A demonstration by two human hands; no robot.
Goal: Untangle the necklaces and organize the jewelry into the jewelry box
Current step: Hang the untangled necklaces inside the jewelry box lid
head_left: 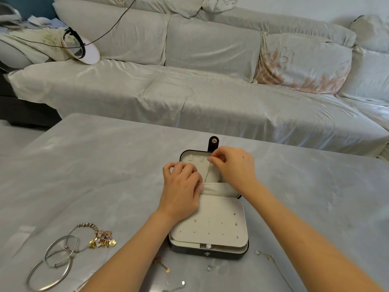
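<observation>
Cream lining shows inside the black jewelry box (189, 252), which lies open on the grey table (105, 165) with its lid laid flat on the far side and its snap tab (213, 143) pointing away. The right hand (235, 167) reaches over the lid's right part. Its thumb and forefinger are closed narrow, and the fingertips (212, 159) pinch the top end of a thin chain (207, 171) near the lid's upper edge. From that pinch the chain hangs down across the lining, and its lower end goes in behind the fabric pocket (214, 188).

The left hand (181, 186) rests on the lid's left part with its fingers curled. Its thumb tip lies at the pocket's upper edge, just beside the chain's lower end; whether it grips anything cannot be told.

Nearer the person, the box's perforated earring panel (210, 222) carries a few small studs (236, 223) along its right side.

Loose on the table lie:
- silver bangles (52, 262), overlapping at the near left, with a beaded charm bracelet (101, 239) touching them
- a short gold chain (163, 265) just in front of the box
- a silver chain (271, 262) to the right of the box's near corner

Behind the table stands a covered sofa (189, 91).
</observation>
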